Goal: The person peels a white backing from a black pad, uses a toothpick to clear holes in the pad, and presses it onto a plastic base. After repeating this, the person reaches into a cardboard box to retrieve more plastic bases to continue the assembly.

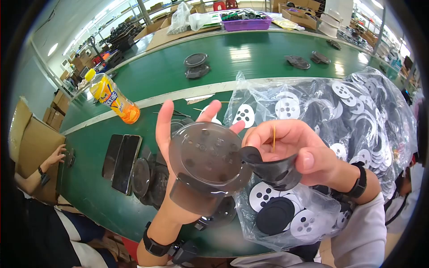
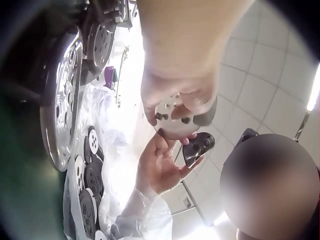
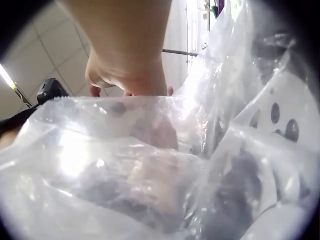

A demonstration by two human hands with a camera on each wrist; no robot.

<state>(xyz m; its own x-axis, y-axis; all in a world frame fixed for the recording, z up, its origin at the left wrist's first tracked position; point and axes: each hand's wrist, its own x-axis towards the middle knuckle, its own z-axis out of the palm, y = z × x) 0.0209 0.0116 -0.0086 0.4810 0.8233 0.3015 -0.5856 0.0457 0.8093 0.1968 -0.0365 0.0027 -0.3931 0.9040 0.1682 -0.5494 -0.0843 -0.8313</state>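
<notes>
My left hand (image 1: 177, 210) holds up a smoky translucent round plastic part (image 1: 203, 152), its fingers spread behind the disc; the left wrist view shows the disc (image 2: 176, 125) under the fingers. Right beside it, my right hand (image 1: 308, 147) pinches a bent black pad with holes (image 1: 279, 175) between thumb and fingers. A thin wooden stick (image 1: 274, 138) also stands in the right hand. The pad's near end overlaps the disc's right edge in the head view; whether they touch, I cannot tell. Clear plastic film (image 3: 125, 165) hides part of the right wrist view.
A clear bag (image 1: 313, 102) of white and black perforated discs covers the right side. Two phones (image 1: 126, 163), a juice bottle (image 1: 114, 98) and several translucent parts (image 1: 142, 176) lie or stand left. More parts (image 1: 196, 64) sit on the green belt (image 1: 259, 53) behind. Another person's hand (image 1: 56, 156) is far left.
</notes>
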